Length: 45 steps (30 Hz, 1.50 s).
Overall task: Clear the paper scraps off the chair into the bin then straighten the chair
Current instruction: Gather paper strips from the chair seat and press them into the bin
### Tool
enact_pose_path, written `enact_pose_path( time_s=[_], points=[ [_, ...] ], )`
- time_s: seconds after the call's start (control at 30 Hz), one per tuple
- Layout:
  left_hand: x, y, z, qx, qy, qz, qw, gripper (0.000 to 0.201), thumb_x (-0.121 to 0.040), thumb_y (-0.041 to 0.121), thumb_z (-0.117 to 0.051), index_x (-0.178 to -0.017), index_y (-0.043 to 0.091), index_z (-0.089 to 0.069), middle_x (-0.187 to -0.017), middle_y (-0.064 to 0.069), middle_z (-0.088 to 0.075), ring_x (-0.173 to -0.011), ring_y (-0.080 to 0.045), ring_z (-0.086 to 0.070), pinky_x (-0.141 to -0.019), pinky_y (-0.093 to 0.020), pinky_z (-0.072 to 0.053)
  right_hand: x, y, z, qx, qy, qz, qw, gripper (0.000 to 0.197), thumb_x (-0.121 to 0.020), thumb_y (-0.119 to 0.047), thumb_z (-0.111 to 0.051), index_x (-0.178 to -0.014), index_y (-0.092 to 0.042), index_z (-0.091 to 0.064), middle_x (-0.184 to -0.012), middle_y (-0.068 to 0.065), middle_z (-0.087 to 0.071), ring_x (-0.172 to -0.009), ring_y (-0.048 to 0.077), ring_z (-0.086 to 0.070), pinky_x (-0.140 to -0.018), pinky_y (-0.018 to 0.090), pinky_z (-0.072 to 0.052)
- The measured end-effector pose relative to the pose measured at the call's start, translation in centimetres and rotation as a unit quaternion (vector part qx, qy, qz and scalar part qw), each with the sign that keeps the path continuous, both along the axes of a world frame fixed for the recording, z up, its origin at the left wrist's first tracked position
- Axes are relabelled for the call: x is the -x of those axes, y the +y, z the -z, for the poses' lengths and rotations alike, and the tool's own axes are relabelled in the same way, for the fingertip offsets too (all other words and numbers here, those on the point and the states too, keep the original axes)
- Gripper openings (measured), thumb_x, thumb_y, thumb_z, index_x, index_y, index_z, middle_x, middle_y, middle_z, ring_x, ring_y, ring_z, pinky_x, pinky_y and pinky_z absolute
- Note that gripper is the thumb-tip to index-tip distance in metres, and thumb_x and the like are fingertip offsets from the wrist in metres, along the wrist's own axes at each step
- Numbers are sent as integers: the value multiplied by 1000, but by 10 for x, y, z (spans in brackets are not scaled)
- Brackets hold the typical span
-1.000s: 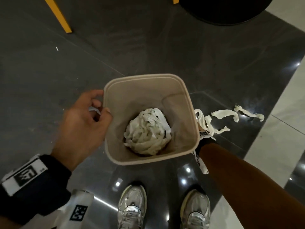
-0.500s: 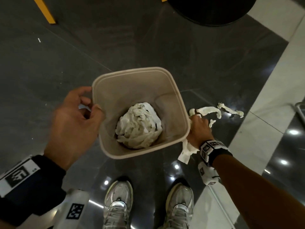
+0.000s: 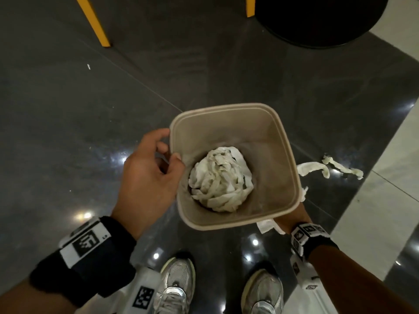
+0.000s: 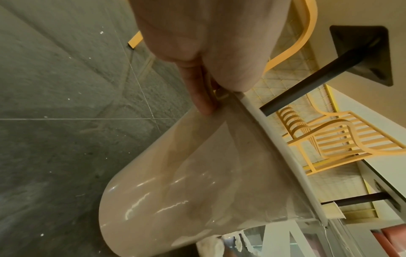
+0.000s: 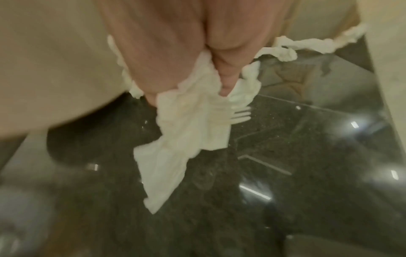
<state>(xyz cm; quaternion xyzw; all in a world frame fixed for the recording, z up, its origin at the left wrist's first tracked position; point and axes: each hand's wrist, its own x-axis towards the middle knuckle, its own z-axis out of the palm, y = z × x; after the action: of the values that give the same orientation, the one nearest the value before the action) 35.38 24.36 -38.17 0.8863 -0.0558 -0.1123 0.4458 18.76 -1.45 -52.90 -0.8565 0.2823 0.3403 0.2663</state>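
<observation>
A beige square bin (image 3: 281, 132) is held above the dark floor, with a wad of white paper scraps (image 3: 221, 180) at its bottom. My left hand (image 3: 149, 175) grips the bin's left rim, thumb inside (image 4: 204, 97). My right hand (image 3: 292, 217) is low beside the bin's near right corner, mostly hidden by it, and grips a bunch of white paper strips (image 5: 191, 125). More strips (image 3: 317, 168) trail across the floor to the right of the bin. Yellow chair legs (image 3: 94, 21) show at the top; the seat is out of the head view.
A round black table base (image 3: 322, 19) sits at the top right. A pale tile band (image 3: 385, 200) runs along the right. My two grey shoes (image 3: 176, 286) stand just below the bin. Yellow slatted chairs (image 4: 342, 139) appear in the left wrist view.
The right hand has drawn back toward me with the strips, from the bin's right side to its near right corner. The bin sits further right and lower in view.
</observation>
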Motion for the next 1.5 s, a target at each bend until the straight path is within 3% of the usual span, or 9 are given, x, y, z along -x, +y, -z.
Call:
enact_pose_path(
  time_s=[0.17,0.27,0.47,0.67,0.8,0.97,1.07,1.23,1.5],
  points=[
    [-1,-5,4,-1,12,-2,1000,40,-91,15,-64,-128,27,-56,-84,21,-62,-54,-8,-61,-53,-9,-45,-28,-33,-19,88,-53,63,993,44,-88,-28,-66,-126,-9,-54,-131,15,-50,-125,38,-50,-100,58,-46],
    [-3,-9,4,-5,12,2,1000,41,-91,14,-65,-130,25,-56,-86,12,-64,-57,-11,-63,-54,-7,-45,-32,-64,3,173,-57,45,982,52,-86,-41,-60,-131,-14,-56,-137,16,-46,-131,41,-38,-111,58,-27],
    [-10,-17,3,-10,1,10,1000,42,-87,23,-63,-119,47,-52,-88,27,-60,-55,-6,-63,-49,-6,-43,-39,-125,55,188,22,82,978,81,-77,-62,-71,-146,-32,-42,-167,-1,-2,-154,30,-2,-118,64,-18],
    [-10,-17,5,-3,-10,14,1000,46,-87,16,-65,-115,50,-52,-89,7,-64,-60,-12,-66,-51,-7,-46,-31,-151,87,185,15,67,980,73,-73,-65,-65,-137,-33,-51,-159,6,-25,-147,34,-21,-116,51,-26],
    [-12,-19,8,-1,-1,0,1000,45,-86,21,-65,-123,45,-55,-91,14,-62,-52,-13,-63,-47,-13,-46,-23,-172,118,188,-12,66,980,59,-77,-64,-50,-122,-27,-60,-135,9,-53,-128,31,-42,-112,36,-30],
    [-12,-17,11,-5,24,18,1000,48,-87,19,-65,-127,43,-55,-92,12,-63,-51,-16,-62,-49,-18,-49,-30,-149,82,190,-53,102,975,42,-84,-40,-71,-123,-28,-62,-158,9,-33,-139,18,-27,-118,25,-10],
    [-14,-16,12,-4,20,25,999,47,-86,20,-65,-128,40,-55,-91,15,-63,-54,-15,-63,-49,-16,-49,-19,-162,102,212,-35,116,970,60,-74,-66,-63,-126,-35,-59,-146,3,-52,-143,23,-32,-122,25,8],
    [-15,-19,11,20,-3,37,999,45,-86,19,-63,-119,47,-53,-87,16,-62,-50,-10,-59,-51,-8,-43,-31,-165,91,191,-25,190,963,71,-74,-61,-68,-129,-16,-60,-138,16,-56,-130,37,-49,-115,44,-34],
    [-12,-18,13,12,-20,38,999,46,-86,16,-65,-121,44,-52,-90,12,-61,-57,-12,-62,-55,-6,-44,-40,-162,67,185,-1,220,958,39,-92,-27,-68,-122,-3,-62,-123,24,-64,-111,41,-61,-92,44,-49]
  ],
)
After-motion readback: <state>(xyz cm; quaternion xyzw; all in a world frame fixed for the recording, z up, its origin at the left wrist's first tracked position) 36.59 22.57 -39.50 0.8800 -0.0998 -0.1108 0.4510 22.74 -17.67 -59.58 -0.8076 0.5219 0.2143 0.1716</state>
